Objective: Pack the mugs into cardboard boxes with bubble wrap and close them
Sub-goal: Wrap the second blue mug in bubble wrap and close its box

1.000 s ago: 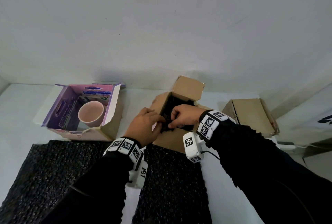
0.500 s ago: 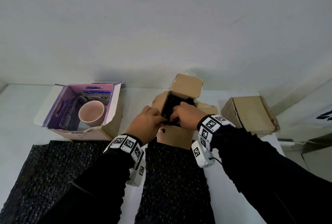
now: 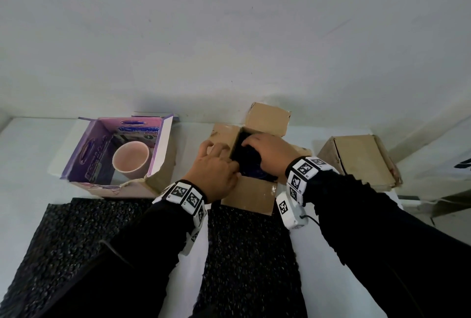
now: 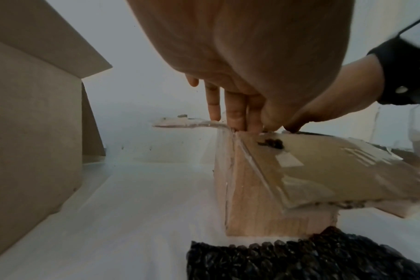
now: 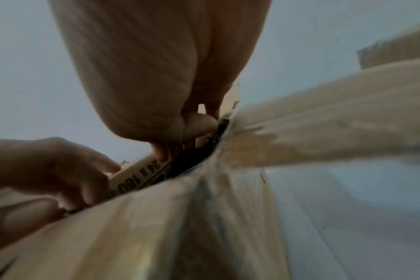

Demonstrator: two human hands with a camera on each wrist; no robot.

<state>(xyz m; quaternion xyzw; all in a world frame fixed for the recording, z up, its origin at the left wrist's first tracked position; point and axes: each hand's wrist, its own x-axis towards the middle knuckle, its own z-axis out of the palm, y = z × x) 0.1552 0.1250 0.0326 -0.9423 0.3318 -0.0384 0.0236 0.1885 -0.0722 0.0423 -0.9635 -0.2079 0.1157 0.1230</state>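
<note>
An open brown cardboard box (image 3: 251, 191) stands at the centre of the white table (image 3: 30, 154), its four flaps splayed and taped. A black bubble-wrapped bundle (image 3: 248, 159) is seated inside. The right hand (image 3: 270, 154) is pressed on the bundle, fingers curved over it; the left hand (image 3: 216, 167) rests straight fingers on the left flap (image 3: 220, 136).

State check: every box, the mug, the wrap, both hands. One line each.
middle cardboard box: flaps open, black bundle inside
black bubble-wrap bundle: in the box, under the right hand
right hand: presses on the bundle
left hand: fingers on the box's left flap
purple box: open
pink mug: unwrapped, inside the purple box
right cardboard box: closed
bubble wrap sheets: flat on the table
</note>
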